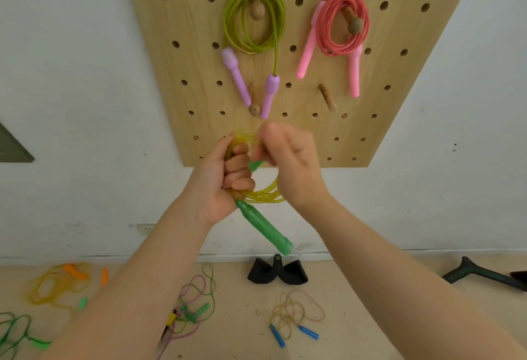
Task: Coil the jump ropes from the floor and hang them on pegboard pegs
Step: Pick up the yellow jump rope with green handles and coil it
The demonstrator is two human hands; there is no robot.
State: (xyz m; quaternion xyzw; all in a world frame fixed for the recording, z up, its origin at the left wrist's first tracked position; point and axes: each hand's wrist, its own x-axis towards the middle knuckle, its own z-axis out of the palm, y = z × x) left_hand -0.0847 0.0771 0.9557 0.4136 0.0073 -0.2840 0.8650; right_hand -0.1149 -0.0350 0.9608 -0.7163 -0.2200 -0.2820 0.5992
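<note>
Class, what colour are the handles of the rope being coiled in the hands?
Green handles, clearest in the head view.

Yellow rope (263, 192) with green handles (263, 228): coiled, raised in front of pegboard (176, 80) lower edge, one handle angled down-right. Green rope (253, 17), purple handles: coiled on upper-left peg (257, 9). Pink rope (342, 27), pink handles: coiled on upper-right peg. Two lower pegs bare. Loose on floor: orange-handled rope (57, 282), blue-handled rope (296, 314), tangled green and purple ropes (194, 302).

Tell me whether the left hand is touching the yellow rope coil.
Touching. The head view shows the left hand fisted around the yellow rope coil, strands passing under its fingers.
</note>
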